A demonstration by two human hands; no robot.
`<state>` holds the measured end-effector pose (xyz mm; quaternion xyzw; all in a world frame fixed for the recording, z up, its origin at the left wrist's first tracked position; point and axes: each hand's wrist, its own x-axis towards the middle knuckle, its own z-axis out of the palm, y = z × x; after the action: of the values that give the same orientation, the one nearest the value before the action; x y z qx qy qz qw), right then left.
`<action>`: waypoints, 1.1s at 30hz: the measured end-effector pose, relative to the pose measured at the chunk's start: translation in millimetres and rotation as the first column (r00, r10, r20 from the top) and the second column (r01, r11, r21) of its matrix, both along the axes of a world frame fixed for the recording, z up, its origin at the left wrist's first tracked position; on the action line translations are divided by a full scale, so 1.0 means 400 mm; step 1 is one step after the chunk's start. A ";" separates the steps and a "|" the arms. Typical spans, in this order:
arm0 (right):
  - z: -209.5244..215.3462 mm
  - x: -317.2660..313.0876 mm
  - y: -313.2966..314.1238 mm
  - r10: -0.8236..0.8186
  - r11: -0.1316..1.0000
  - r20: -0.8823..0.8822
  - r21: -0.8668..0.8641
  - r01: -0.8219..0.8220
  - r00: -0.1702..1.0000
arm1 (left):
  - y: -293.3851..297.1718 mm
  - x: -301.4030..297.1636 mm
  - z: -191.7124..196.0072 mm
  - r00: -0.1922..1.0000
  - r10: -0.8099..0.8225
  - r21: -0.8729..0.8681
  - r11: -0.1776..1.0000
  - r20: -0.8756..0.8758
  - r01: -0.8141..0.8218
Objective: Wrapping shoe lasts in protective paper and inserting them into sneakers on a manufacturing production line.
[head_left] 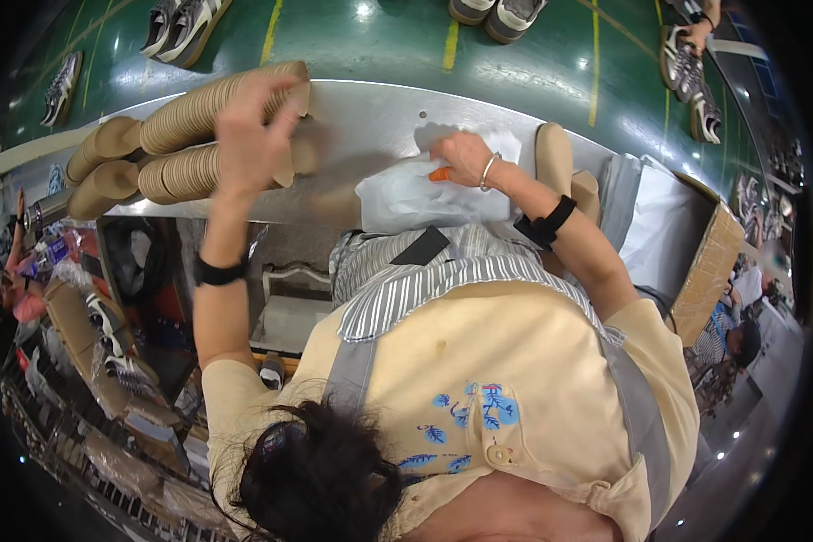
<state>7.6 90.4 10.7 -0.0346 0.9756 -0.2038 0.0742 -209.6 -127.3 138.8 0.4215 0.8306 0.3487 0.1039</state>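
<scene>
Her left hand point(248, 135) grips one tan insole point(285, 135) from the stack point(199, 113); right hand point(461, 158) pinches an orange marker point(439, 173) on white paper point(425, 194) — a careless tug could topple the stack

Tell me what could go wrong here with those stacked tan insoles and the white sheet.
The left hand grips the end of a long stack of tan insoles lying on its side; pulling some out could spill the row. The right hand presses an orange tool on the white sheet, which overhangs the table edge and might slip.
</scene>
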 end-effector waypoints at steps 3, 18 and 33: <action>0.022 0.012 0.027 -0.070 0.944 0.079 -0.316 0.092 0.994 | 0.019 0.158 -0.077 0.985 -0.166 0.030 0.986 0.043 0.164; 0.049 0.134 -0.013 -0.914 0.391 -0.093 -0.464 0.795 0.395 | 0.080 0.242 -0.431 0.335 0.241 -0.165 0.956 0.911 -0.241; 0.094 0.184 0.111 -0.815 -0.468 0.540 -0.827 0.311 0.209 | -0.019 0.245 -0.400 0.421 0.170 -0.104 0.979 0.891 -0.175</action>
<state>81.2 134.8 48.2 0.4763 0.3720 -0.7353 -0.3068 -111.7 -134.8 -21.3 0.0864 0.6877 0.5290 0.4897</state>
